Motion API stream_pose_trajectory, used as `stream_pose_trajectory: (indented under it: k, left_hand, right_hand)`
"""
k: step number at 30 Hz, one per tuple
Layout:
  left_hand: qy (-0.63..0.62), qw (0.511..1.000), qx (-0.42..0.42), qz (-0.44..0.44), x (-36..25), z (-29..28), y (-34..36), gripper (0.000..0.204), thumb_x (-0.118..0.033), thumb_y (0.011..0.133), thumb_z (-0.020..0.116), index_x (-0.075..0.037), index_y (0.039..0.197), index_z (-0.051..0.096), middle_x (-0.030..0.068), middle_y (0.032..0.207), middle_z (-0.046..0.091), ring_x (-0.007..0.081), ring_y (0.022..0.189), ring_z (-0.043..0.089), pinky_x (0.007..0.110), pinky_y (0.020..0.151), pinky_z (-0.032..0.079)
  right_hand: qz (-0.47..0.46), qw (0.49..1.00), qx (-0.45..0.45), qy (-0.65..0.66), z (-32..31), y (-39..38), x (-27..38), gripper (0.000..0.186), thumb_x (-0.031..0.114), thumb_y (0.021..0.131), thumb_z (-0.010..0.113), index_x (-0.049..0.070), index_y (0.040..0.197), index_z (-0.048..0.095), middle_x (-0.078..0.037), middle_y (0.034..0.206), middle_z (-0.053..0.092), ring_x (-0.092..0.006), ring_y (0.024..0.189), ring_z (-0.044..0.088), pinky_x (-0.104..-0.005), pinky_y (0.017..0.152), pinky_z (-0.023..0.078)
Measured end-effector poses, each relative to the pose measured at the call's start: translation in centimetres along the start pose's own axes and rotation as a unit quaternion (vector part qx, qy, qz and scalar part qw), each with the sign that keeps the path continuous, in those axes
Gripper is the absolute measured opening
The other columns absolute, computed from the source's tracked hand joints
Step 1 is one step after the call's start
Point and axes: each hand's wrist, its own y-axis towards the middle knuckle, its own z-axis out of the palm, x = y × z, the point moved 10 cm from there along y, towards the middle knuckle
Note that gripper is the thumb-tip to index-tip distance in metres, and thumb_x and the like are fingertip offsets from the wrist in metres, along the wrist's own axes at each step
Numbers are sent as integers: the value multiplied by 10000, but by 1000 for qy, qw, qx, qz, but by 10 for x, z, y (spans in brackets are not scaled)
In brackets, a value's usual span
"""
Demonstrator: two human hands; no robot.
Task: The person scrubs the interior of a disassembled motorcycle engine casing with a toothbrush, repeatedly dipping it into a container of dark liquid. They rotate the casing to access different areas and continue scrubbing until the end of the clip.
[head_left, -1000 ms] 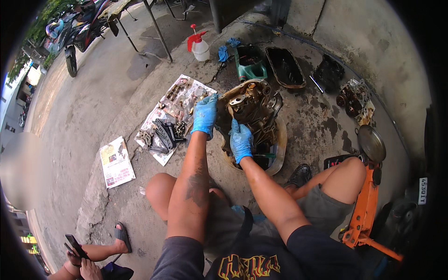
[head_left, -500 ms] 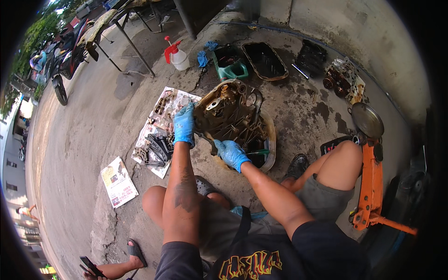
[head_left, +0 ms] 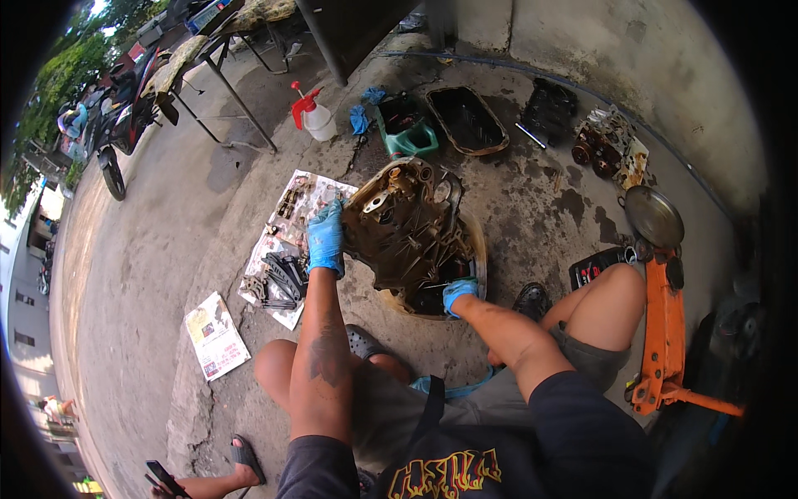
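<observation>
A large, grimy brown engine casing (head_left: 411,229) stands tilted up on its edge over a round metal basin (head_left: 478,249) on the concrete. My left hand (head_left: 326,237), in a blue glove, grips the casing's left edge. My right hand (head_left: 457,295), also blue-gloved, holds the casing's lower right corner by the basin rim. I am squatting, with my knees either side of the basin.
Newspaper with several small dark parts (head_left: 287,249) lies left of the casing. Behind are a spray bottle (head_left: 314,116), a green tray (head_left: 407,133), an oil pan (head_left: 467,121) and more engine parts (head_left: 607,145). An orange jack (head_left: 665,333) lies at right. Another person's foot (head_left: 241,461) is at lower left.
The casing has been tipped up from lying in the basin to standing on edge. My left hand moved out to its left edge and my right hand dropped to its lower corner.
</observation>
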Motion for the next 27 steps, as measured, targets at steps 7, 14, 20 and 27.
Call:
stream_pose_trajectory:
  k: [7,14,20,27]
  left_hand:
    - [83,995,15,53,0,6,1,323,-256,965,559,26,1060,686,172,1058,710,233,963,676,349,838,506]
    - [22,999,7,32,4,16,0,311,-244,970,554,16,1069,694,107,991,713,126,774,648,297,681,511]
    - [38,999,22,8,-2,20,2,355,-267,958,558,26,1123,672,167,1099,697,232,976,667,336,838,506]
    - [42,998,38,-37,21,14,3,329,-247,978,509,-3,1123,673,201,1130,675,309,1027,659,360,896,498]
  right_hand:
    - [-68,840,188,503,-40,-18,17,212,184,878,577,87,899,764,-15,636,609,-116,550,524,-302,514,451]
    - [-58,730,-173,659,-176,-38,-67,301,291,954,589,41,890,745,-17,692,640,-110,620,558,-270,601,468]
    - [-9,669,-324,669,-136,-1,-75,248,252,947,639,23,946,735,-64,877,727,-134,827,619,-299,808,486]
    - [4,715,-315,625,-150,-9,-51,284,295,924,657,21,958,724,-81,841,700,-150,771,583,-307,761,472]
